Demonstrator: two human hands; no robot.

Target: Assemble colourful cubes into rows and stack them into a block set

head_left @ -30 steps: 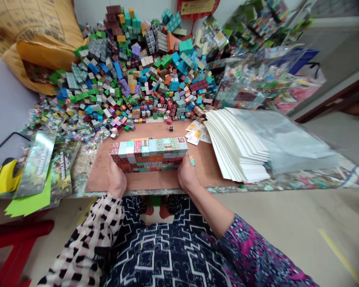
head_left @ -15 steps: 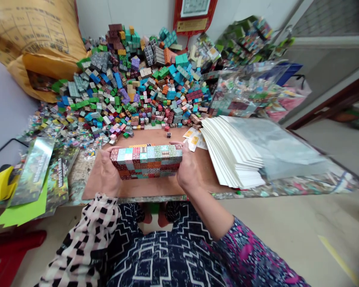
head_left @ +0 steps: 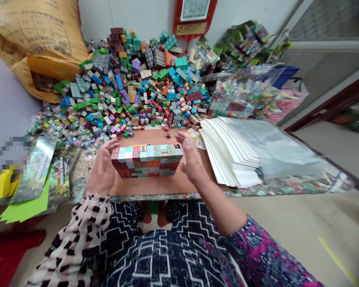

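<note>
A long block built of patterned toy cubes (head_left: 148, 161) in red, teal, orange and pale blue stands on the brown board (head_left: 137, 189) in front of me. At its left end is my left hand (head_left: 102, 169), palm inward with its fingers stretched out and not wrapped round the block. My right hand (head_left: 194, 159) is held by the right end, the fingers loosely extended and apart from the block's top corner. Whether either palm still brushes the block, I cannot tell. Behind it a small dark cube (head_left: 168, 135) lies on the board.
A big heap of coloured cubes (head_left: 140, 87) fills the back of the table. White sheets (head_left: 230, 155) and clear plastic bags (head_left: 278, 147) lie at right. Printed cards (head_left: 58, 175) and a yellow tape dispenser (head_left: 4, 183) are at left, below a yellow sack (head_left: 44, 36).
Both hands have let go of the cube block and moved outward from its ends, their fingers opening. The block stays about where it was on the board.
</note>
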